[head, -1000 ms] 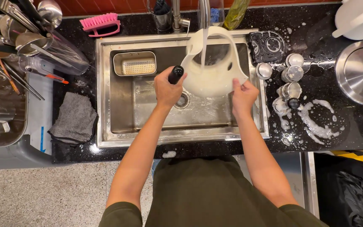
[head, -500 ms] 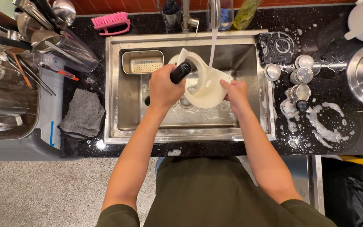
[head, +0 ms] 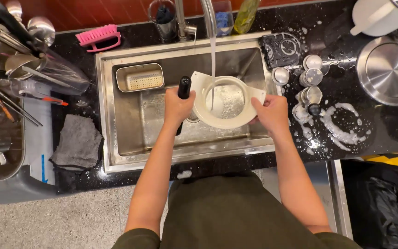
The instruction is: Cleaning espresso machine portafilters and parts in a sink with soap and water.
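White bowl (head: 229, 102) now tilted flatter under the stream, right hand (head: 271, 112) clamped on its rim, left hand (head: 178, 107) closed around black handle (head: 183, 87).

Two bare forearms, left hand (head: 179, 107) and right hand (head: 271, 112) without gloves or rings, short olive-green sleeves, matching olive-green garment at the torso

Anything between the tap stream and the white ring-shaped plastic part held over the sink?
Nothing visible. The water stream falls unobstructed from the tap into the opening of the white ring-shaped plastic part. The right hand grips the part's right edge; the left hand holds a black handle at its left edge, both clear of the stream.
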